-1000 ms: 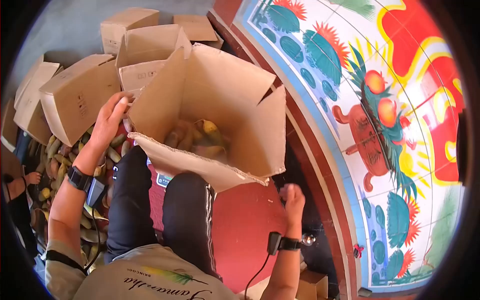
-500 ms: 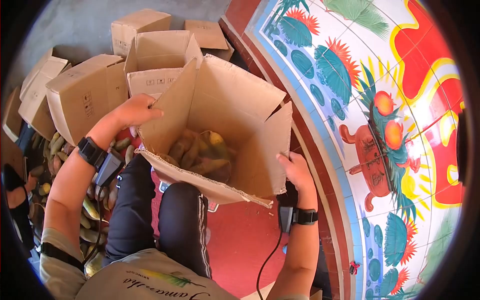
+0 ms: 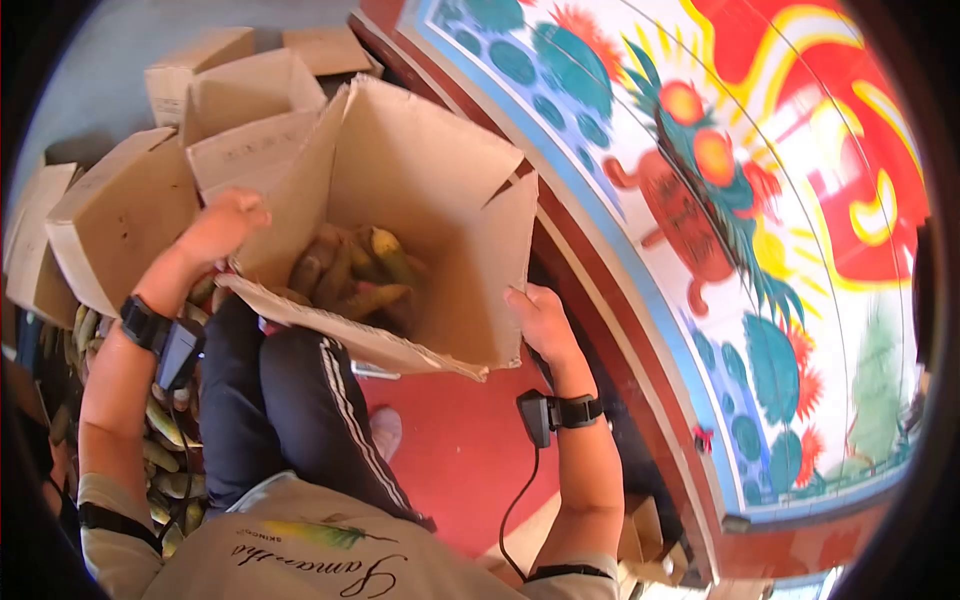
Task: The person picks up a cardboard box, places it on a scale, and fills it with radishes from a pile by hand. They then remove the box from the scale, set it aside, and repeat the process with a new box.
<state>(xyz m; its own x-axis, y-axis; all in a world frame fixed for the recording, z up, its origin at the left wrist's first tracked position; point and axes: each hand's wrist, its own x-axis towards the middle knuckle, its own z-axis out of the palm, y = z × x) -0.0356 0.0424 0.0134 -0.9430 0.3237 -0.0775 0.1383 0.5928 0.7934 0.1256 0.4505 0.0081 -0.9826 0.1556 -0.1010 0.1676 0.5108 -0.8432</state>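
A tall cardboard box with its top flaps raised is tilted toward me above my knees. Inside, near the bottom, lies a small heap of elongated brown and yellow-green produce that looks like root vegetables or gourds. My left hand is closed on the box's left edge. At the opposite side my right hand grips the right wall, thumb on the outer face and the other fingers mostly hidden behind it. The ragged front rim of the box hangs over my thighs.
Several other cardboard boxes stand behind and to the left. More elongated produce is piled on the floor beside my left leg. A painted tile wall curves along the right, above the red floor. Another carton sits at lower right.
The box, held in both hands, has shifted left and slightly up in view. The whole scene has turned with my head, and a foot now shows on the red floor.
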